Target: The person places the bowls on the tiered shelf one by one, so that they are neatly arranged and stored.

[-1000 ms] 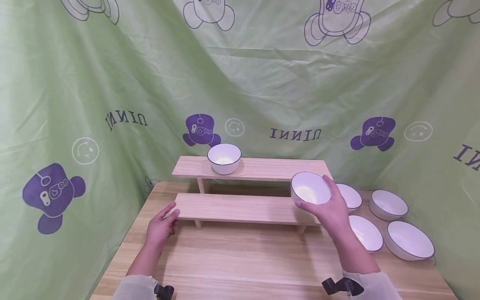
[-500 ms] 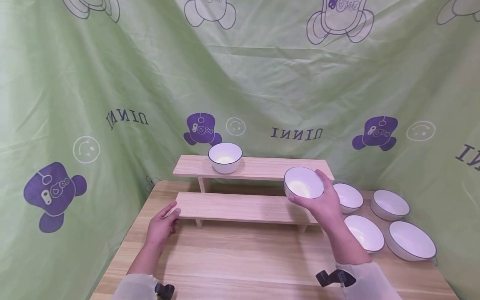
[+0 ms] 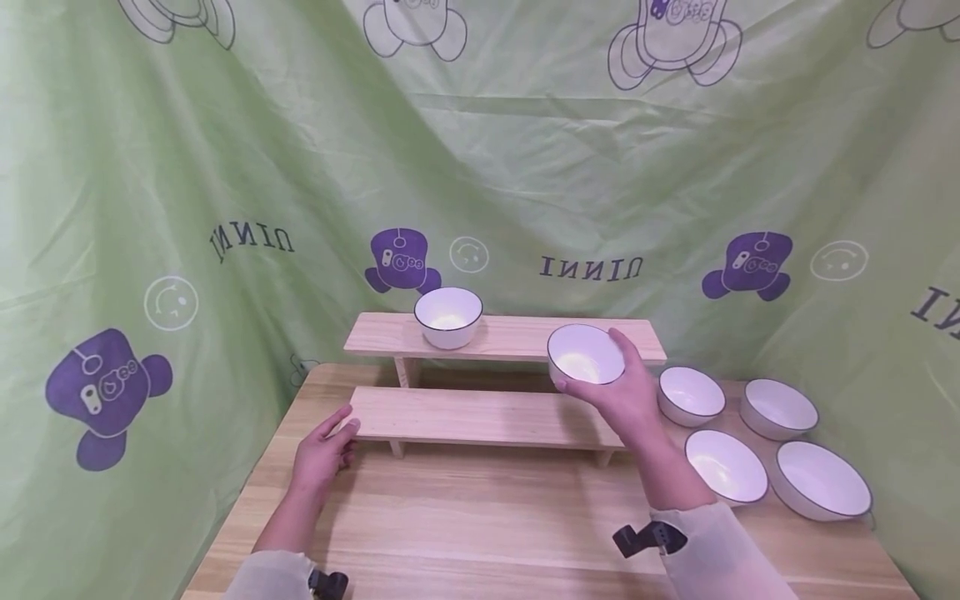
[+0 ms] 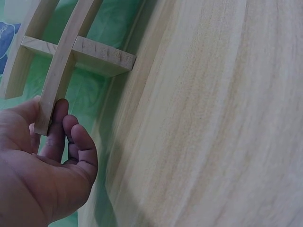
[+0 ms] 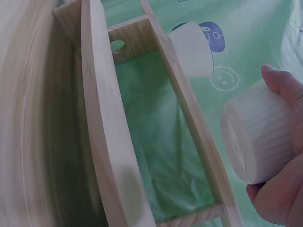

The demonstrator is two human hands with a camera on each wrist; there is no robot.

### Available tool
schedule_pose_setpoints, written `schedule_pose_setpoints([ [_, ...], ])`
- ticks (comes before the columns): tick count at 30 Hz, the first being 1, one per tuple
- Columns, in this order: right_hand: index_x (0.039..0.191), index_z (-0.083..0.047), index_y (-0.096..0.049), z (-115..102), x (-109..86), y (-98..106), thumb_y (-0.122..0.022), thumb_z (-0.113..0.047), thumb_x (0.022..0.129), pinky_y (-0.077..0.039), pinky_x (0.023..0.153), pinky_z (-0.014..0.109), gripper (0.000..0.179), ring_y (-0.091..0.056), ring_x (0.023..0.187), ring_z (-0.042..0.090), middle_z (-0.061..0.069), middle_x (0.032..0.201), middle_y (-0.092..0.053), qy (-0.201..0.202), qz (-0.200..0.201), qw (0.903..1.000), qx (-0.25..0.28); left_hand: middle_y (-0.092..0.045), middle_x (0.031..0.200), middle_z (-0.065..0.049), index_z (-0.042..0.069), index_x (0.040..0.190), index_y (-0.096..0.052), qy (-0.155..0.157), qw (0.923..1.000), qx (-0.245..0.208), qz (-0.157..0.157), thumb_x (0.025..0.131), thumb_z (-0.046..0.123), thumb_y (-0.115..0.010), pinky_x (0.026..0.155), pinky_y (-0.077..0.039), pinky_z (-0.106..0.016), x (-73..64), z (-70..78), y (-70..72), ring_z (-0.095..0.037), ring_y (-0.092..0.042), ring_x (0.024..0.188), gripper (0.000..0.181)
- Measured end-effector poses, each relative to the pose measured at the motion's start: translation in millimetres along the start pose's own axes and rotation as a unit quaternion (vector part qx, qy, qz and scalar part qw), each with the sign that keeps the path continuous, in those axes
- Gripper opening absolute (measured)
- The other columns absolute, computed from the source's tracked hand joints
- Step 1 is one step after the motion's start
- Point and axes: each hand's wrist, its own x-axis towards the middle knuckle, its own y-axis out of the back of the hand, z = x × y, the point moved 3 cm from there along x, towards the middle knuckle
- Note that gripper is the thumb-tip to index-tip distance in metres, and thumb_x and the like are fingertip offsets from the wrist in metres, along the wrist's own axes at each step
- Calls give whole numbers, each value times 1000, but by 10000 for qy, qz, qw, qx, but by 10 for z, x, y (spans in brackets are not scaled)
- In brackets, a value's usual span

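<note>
My right hand [image 3: 626,392] grips a white bowl [image 3: 585,354] with a dark rim, thumb on the near side and fingers round the far right. In the head view the bowl overlaps the right part of the upper board. The right wrist view shows its ribbed side and base [image 5: 258,132] above the wooden two-tier shelf [image 5: 111,142]. My left hand [image 3: 322,450] pinches the left end of the lower board [image 3: 480,415], thumb on one face and fingers on the other, as the left wrist view shows [image 4: 57,156]. Another white bowl [image 3: 448,318] stands on the upper board [image 3: 517,335], left of centre.
Several more white bowls stand at the table's right side, among them a small bowl [image 3: 692,396], a front bowl [image 3: 726,467] and a large bowl [image 3: 821,481]. A green printed curtain [image 3: 510,167] hangs behind the wooden table [image 3: 480,533].
My right hand has carried its bowl leftward and slightly up, from beside the upper board's right end to over that board. The left hand has stayed at the lower board's end.
</note>
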Motion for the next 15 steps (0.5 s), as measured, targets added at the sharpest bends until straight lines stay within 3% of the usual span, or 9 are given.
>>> schedule_pose_setpoints([
  [15,162,-25,-34,-95,155,-238,-102,-45,58,-41,111,53,126,-46,133,37,16,153,-47,102,-85,9999,13,-68,84,7,19,149,-58,-11,9999,-123,-20,92,39,-80,70,-58,-27,2,-20,-6,-13,-66,85,64],
])
